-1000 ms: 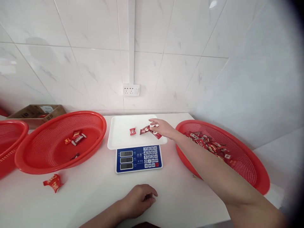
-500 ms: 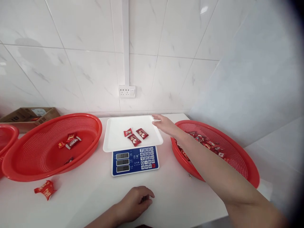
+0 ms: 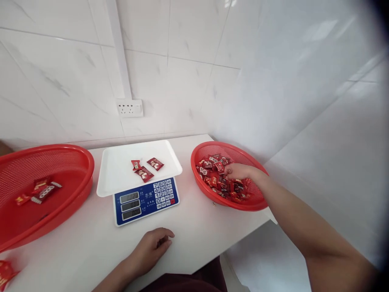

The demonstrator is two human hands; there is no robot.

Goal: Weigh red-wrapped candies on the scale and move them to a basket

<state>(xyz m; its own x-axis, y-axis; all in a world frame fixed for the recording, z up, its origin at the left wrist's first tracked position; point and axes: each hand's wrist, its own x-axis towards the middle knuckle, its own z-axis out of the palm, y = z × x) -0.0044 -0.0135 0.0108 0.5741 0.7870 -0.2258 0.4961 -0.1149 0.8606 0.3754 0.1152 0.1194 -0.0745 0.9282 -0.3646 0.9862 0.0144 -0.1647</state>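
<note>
My right hand (image 3: 237, 172) reaches into the right red basket (image 3: 258, 205), where many wrapped candies (image 3: 225, 188) are heaped. Its fingers are pinched together at a red wrapped candy (image 3: 219, 167) on the pile; the far fingertips are partly hidden. On the table in front of the scale lies my left hand (image 3: 152, 248), loosely curled, with thumb and forefinger apart and nothing between them. The blue and white digital scale (image 3: 146, 202) carries a white tray (image 3: 115, 170). Two dark red candy packets (image 3: 155, 164) and a smaller red candy (image 3: 135, 164) rest on that tray.
Another red basket (image 3: 73, 156) stands at the left with a few wrapped candies (image 3: 45, 190) inside. A red candy (image 3: 6, 275) lies on the table (image 3: 194, 227) at the lower left. A wall socket (image 3: 129, 108) sits behind the scale, and a tiled wall rises at the right.
My right hand has left the tray's right edge and gone down into the right basket. The view has turned rightward. My left hand stays on the table, and the tray's candies have not moved.
</note>
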